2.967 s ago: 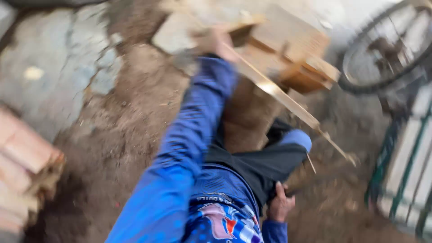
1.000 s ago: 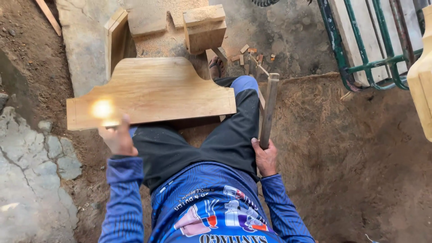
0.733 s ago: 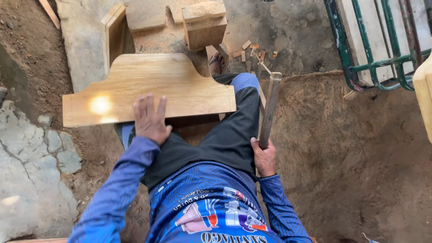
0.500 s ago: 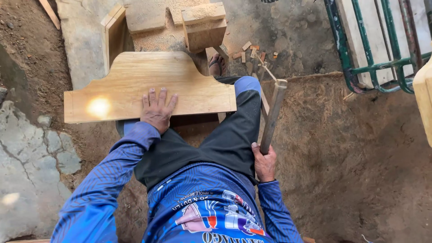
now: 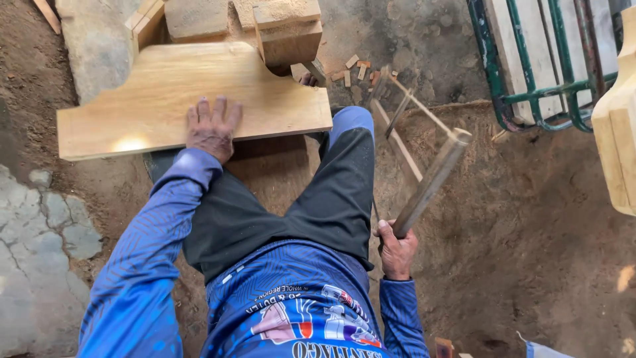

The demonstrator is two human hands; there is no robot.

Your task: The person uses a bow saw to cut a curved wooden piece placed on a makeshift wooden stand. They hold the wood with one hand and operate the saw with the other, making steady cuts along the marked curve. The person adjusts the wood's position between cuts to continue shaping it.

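Here my left hand (image 5: 212, 129) lies flat, fingers spread, pinning the board (image 5: 165, 99) across my lap; my right hand (image 5: 396, 250) clenches the frame saw (image 5: 424, 176) beside my thigh. I judge positioning finished; next, bring the blade to the board's edge.

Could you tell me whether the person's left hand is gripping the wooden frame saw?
No, the left hand lies flat, fingers spread, on the shaped wooden board, while the right hand holds the wooden frame saw.

Dirt floor (image 5: 530, 219), stone slabs (image 5: 40, 265), green metal frame (image 5: 530, 86)
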